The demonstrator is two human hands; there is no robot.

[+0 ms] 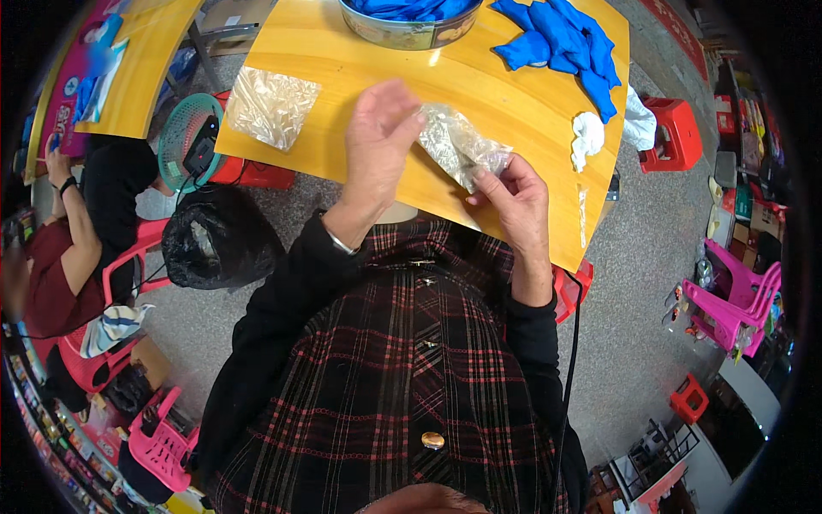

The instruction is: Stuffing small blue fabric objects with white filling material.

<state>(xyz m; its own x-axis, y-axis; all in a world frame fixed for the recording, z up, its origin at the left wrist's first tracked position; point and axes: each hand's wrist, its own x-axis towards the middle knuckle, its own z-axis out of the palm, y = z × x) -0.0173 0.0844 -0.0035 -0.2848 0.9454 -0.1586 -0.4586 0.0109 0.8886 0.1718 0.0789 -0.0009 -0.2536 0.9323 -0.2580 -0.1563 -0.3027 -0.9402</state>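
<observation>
A crinkled clear plastic bag [458, 141] is stretched at a slant between my hands, above the wooden table. My right hand [520, 201] pinches its lower right end between thumb and fingers. At the bag's upper left corner is my left hand [379, 128], its thumb and fingertips closed at the edge; the fingers are slightly blurred. Flat on the table to the left lies a stack of clear plastic bags [274, 107]. Bundled blue cloth-like pieces [565, 43] are heaped at the far right, with a crumpled white piece [587, 137] nearer me.
A round tin [411, 34] full of blue pieces stands at the table's [342, 68] far edge. A thin clear strip [582, 218] lies near the right edge. Beside the table are a green basket [184, 128], a black bag [218, 236] and red stools [672, 133]. Another person [64, 257] sits left.
</observation>
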